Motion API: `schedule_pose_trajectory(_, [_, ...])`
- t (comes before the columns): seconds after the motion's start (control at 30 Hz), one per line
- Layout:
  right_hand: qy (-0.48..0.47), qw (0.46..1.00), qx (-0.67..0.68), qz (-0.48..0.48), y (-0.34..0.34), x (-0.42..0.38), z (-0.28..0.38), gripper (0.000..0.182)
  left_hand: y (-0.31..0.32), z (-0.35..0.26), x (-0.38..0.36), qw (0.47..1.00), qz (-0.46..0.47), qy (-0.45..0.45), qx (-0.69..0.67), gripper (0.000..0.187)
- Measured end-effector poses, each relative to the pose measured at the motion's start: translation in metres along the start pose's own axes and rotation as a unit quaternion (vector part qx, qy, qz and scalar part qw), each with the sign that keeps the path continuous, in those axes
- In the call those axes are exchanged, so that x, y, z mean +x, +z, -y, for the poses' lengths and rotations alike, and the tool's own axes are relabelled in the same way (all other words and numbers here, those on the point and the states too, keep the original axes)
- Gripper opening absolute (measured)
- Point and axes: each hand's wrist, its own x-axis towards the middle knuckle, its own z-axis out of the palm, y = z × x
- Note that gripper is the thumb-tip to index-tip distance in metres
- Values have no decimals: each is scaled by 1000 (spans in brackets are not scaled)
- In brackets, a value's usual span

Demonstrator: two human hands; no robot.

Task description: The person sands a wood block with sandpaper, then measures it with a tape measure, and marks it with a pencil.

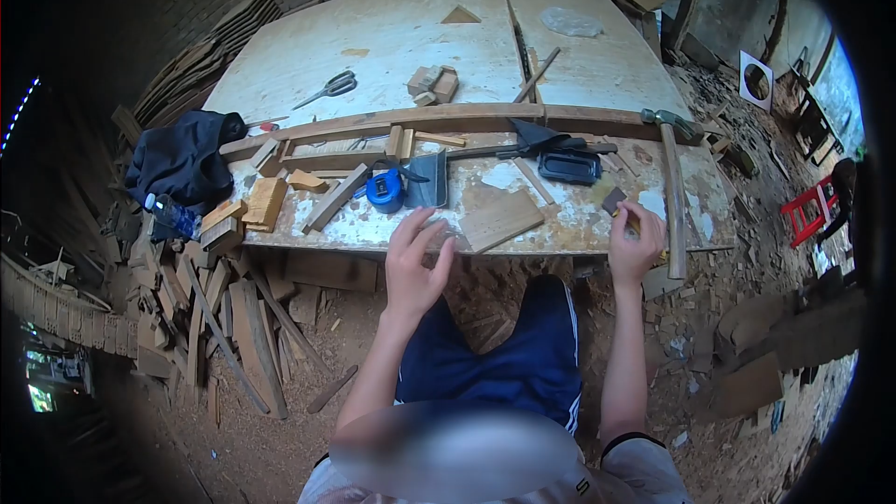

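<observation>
My left hand [417, 259] is held over the bench's front edge, its fingers apart and nothing in them. Just beyond its fingertips are a blue tape measure [384, 190] and a dark flat plate [427, 179]. To its right, a square wooden board [502, 220] lies flat near the edge. My right hand [638, 245] is closed in a pinch on a small dark brown flat piece [613, 200]; a bit of yellow shows between the fingers, too small to name. Right of that hand lies a hammer [673, 196], its handle reaching past the front edge.
A long wooden rail [448, 116] crosses the bench. Beyond it lie scissors [329, 89] and small wood blocks [433, 85]. A black case [569, 167] sits on the near side. Dark cloth [185, 159] and a plastic bottle [172, 216] are at left. Scrap wood [252, 336] covers the floor.
</observation>
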Motion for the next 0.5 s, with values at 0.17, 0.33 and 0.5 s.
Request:
schedule_pose_trajectory(0.17, [-2, 1000, 1, -2, 2, -3, -4, 14, -17, 20, 2, 998, -46, -34, 40, 28])
schedule_pose_trajectory(0.33, [-1, 1000, -1, -1, 4, -5, -6, 14, -41, 36, 10, 995, -64, -71, 38, 28])
schedule_pose_trajectory(0.5, [2, 1000, -1, 1, 4, -6, -6, 14, -52, 52, 25, 990, -78, -67, 95, 36])
